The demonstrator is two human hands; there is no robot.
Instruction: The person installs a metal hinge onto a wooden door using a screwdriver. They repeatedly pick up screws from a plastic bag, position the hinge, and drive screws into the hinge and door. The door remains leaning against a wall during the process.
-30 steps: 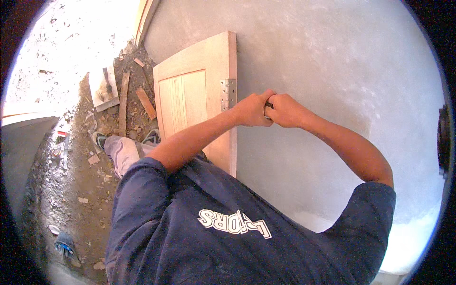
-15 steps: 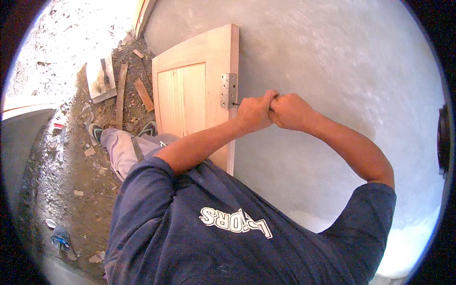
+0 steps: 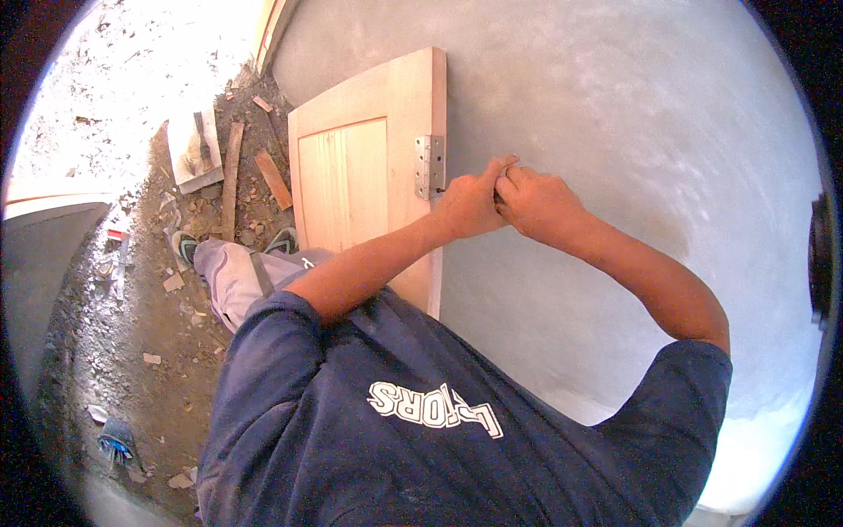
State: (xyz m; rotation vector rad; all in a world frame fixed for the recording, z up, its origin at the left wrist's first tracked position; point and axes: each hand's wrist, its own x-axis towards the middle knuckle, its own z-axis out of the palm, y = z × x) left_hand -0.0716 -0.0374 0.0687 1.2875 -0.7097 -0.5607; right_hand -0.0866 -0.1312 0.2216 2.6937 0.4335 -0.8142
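Observation:
A pale wooden door (image 3: 342,180) stands on its edge beside the wall, with a silver hinge (image 3: 429,165) on its right edge. At the hinge's lower part is the thin dark tip of a screwdriver (image 3: 442,191); its handle is hidden in my hands. My left hand (image 3: 474,202) is closed around it, close to the hinge. Pressed against the left one, my right hand (image 3: 540,202) curls its fingers over the tool's back end.
A smooth grey plastered wall (image 3: 615,114) rises along the right. On the littered dirt floor lie a long wooden strip (image 3: 232,180), a shorter wood piece (image 3: 274,180) and a whitish stained board (image 3: 195,154). A blue-tufted object (image 3: 114,443) lies at lower left.
My right hand has turned and its fingers have shifted on the tool's end. The left hand stays at the hinge. The whole view has slid slightly.

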